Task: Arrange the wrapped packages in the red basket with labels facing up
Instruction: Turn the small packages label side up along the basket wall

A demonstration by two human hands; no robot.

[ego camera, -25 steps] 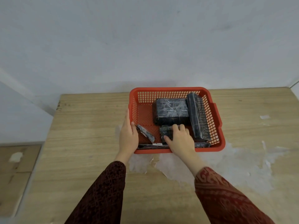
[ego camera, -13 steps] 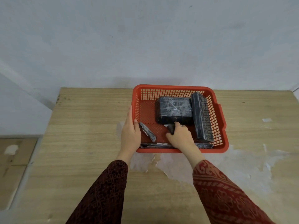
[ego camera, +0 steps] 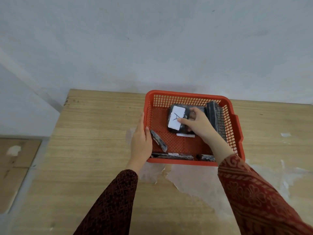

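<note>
Since a second ago my right hand (ego camera: pixel 196 124) has gone from the near part of the red basket (ego camera: pixel 234 122) to the back, where it now holds a small package (ego camera: pixel 177 120) with a white label (ego camera: pixel 176 119) facing up, on top of the large black package (ego camera: pixel 199 110) at the rear.

Head view: my right fingers (ego camera: pixel 183 122) are closed on the small package, thumb at the label's near corner. My left hand (ego camera: pixel 141 141) grips the basket's left rim, fingers wrapped over it. A long package (ego camera: pixel 213 112) leans on edge at the right wall; a thin one (ego camera: pixel 159 140) lies tilted by my left hand; two more (ego camera: pixel 172 156) line the near wall. A white strip (ego camera: pixel 185 135) shows on the basket floor.

The film wrap looks glossy, so I judge it slippery; the small package seems light and stiff. I would pinch it by its long edges, clear of the label. The basket sits on the wooden surface (ego camera: pixel 94 133).
</note>
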